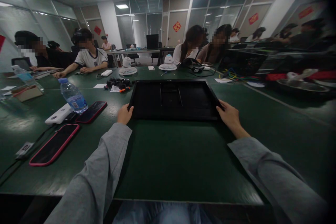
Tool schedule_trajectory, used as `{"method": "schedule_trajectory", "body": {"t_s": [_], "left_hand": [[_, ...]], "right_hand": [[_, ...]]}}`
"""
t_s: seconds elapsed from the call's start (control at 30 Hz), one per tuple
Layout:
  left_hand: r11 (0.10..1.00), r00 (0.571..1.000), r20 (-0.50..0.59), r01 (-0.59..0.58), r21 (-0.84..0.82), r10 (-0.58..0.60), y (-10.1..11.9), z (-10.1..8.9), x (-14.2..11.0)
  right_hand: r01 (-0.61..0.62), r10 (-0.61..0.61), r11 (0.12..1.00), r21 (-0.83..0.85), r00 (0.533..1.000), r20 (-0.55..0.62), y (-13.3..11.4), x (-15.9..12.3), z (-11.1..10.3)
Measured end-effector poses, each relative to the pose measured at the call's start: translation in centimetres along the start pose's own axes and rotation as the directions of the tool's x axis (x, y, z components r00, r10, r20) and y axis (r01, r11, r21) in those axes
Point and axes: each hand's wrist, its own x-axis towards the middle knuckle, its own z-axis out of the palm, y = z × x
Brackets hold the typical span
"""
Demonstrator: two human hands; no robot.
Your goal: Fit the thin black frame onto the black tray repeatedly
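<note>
A wide, black rectangular panel with a raised rim (196,116) is on or just above the green table in front of me. Thin upright lines and a bracket-like shape show in its dark middle, too dim to make out. My left hand (125,114) is closed on its left edge, thumb on the near side. On the opposite edge, my right hand (230,114) grips the right side near the corner. Both arms reach forward in grey sleeves.
Left of me are a water bottle (74,96), a white power bank (59,113), a dark phone (92,112) and a pink-rimmed phone (55,145) by a cable. Beyond the panel stand small white fans (168,65). A pan (303,87) sits right; several people sit around.
</note>
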Motion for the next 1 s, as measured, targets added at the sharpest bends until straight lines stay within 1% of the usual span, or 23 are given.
{"method": "schedule_trajectory", "body": {"t_s": [0.13,0.2,0.3,0.37,0.43,0.47,0.53,0.6,0.63,0.7,0.77,0.83,0.9,1.0], "left_hand": [[0.998,0.999,0.034,0.026,-0.062,-0.024,-0.1,0.3,0.3],[0.992,0.998,0.036,0.059,-0.109,-0.055,-0.2,0.1,0.5],[0.975,0.991,0.014,0.131,-0.182,-0.131,-0.5,-0.5,0.7],[0.966,0.98,-0.005,0.193,-0.173,-0.197,-0.8,-1.1,0.7],[0.966,0.97,-0.03,0.237,-0.106,-0.242,-0.8,-1.6,0.5],[0.969,0.968,-0.057,0.24,-0.059,-0.244,-0.6,-1.8,0.3],[0.979,0.97,-0.15,0.2,0.035,-0.193,0.2,-2.0,-0.2],[0.987,0.965,-0.246,0.122,0.108,-0.093,1.6,-2.0,-0.7],[0.989,0.964,-0.261,0.074,0.128,-0.038,2.5,-1.8,-1.1],[0.989,0.966,-0.245,-0.044,0.143,0.078,4.2,-1.4,-1.8],[0.974,0.964,-0.187,-0.162,0.16,0.191,5.6,-0.7,-2.5],[0.955,0.957,-0.111,-0.249,0.162,0.268,6.3,0.0,-3.0],[0.948,0.956,-0.062,-0.273,0.163,0.286,6.5,0.5,-3.2],[0.95,0.963,-0.028,-0.258,0.176,0.267,6.1,1.1,-3.1]], "right_hand": [[-0.017,0.017,0.999,0.028,1.0,0.019,0.9,0.1,0.3],[-0.011,0.011,0.999,0.032,1.0,0.021,0.7,0.1,0.3],[0.0,-0.001,0.998,0.058,1.0,0.031,-0.2,-0.2,0.4],[0.014,-0.018,0.997,0.075,0.998,0.057,-1.0,-0.3,0.6],[0.039,-0.044,0.997,0.063,0.996,0.084,-1.7,-0.5,0.9],[0.054,-0.058,0.998,0.043,0.995,0.081,-2.0,-0.6,0.9],[0.086,-0.086,0.996,-0.023,0.996,0.03,-2.8,-0.8,0.9],[0.117,-0.122,0.989,-0.093,0.991,-0.049,-3.9,-1.1,0.7],[0.135,-0.145,0.984,-0.118,0.986,-0.08,-4.6,-1.4,0.6],[0.191,-0.207,0.97,-0.153,0.974,-0.096,-6.4,-2.0,0.8],[0.259,-0.273,0.95,-0.173,0.96,-0.065,-8.4,-2.9,1.4],[0.315,-0.323,0.931,-0.182,0.946,-0.013,-10.1,-3.7,2.4],[0.356,-0.353,0.916,-0.188,0.934,0.049,-11.2,-4.5,3.5],[0.394,-0.373,0.895,-0.209,0.918,0.134,-11.6,-5.0,4.7]]}}
